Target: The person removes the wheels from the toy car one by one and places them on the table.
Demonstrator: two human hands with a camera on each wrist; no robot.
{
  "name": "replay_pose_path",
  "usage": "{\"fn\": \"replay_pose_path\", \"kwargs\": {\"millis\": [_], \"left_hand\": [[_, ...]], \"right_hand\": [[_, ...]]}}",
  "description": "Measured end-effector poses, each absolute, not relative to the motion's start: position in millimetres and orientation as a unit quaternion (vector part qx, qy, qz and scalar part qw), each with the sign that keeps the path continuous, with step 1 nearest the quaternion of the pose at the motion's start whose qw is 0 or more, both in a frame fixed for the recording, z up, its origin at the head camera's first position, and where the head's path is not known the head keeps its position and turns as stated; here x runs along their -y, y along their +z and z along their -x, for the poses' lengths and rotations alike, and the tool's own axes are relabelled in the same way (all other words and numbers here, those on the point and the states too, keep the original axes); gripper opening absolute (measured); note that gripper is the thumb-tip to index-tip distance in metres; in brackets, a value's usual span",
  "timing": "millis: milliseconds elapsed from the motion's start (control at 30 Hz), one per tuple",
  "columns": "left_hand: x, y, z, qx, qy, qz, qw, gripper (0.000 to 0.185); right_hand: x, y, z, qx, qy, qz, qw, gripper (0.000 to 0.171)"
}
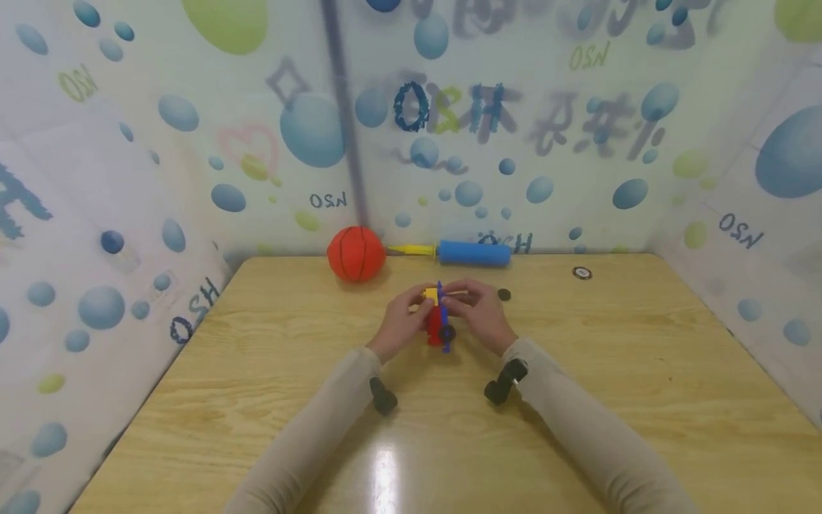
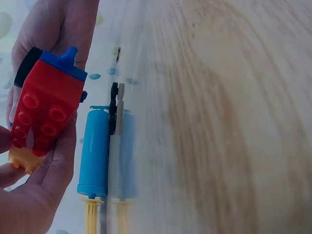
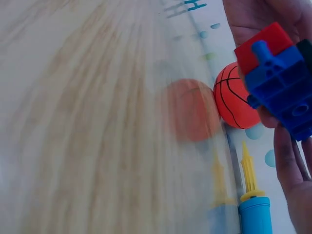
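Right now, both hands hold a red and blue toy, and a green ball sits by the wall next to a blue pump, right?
Not quite: the ball is orange, as the head view shows. Both the left hand and right hand do hold the toy, and the pump is blue.

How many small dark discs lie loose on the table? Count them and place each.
2. One dark disc lies just right of the right hand; a ringed disc lies farther right, near the back edge. The hands may hide others.

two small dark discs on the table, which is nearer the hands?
The plain dark disc, just beyond the right hand. The other disc, with a light ring, lies farther right and nearer the wall.
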State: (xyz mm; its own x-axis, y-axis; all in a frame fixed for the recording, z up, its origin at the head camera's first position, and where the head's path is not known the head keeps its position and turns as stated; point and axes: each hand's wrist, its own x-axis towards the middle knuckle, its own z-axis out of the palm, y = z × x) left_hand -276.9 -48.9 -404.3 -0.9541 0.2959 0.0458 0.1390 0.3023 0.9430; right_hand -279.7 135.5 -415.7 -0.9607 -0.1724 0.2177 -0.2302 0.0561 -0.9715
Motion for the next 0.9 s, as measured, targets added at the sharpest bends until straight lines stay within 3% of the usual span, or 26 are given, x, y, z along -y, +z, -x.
{"fn": "replay_pose_path", "kwargs": {"millis": [900], "left_hand": [[49.4,-404.2,281.1,-0.794,0.574,-0.159,0.118,0.05]], "right_hand": [[-130.4,-409.8,274.1,0.711,0.697,-0.088,0.023,0.024]]}}
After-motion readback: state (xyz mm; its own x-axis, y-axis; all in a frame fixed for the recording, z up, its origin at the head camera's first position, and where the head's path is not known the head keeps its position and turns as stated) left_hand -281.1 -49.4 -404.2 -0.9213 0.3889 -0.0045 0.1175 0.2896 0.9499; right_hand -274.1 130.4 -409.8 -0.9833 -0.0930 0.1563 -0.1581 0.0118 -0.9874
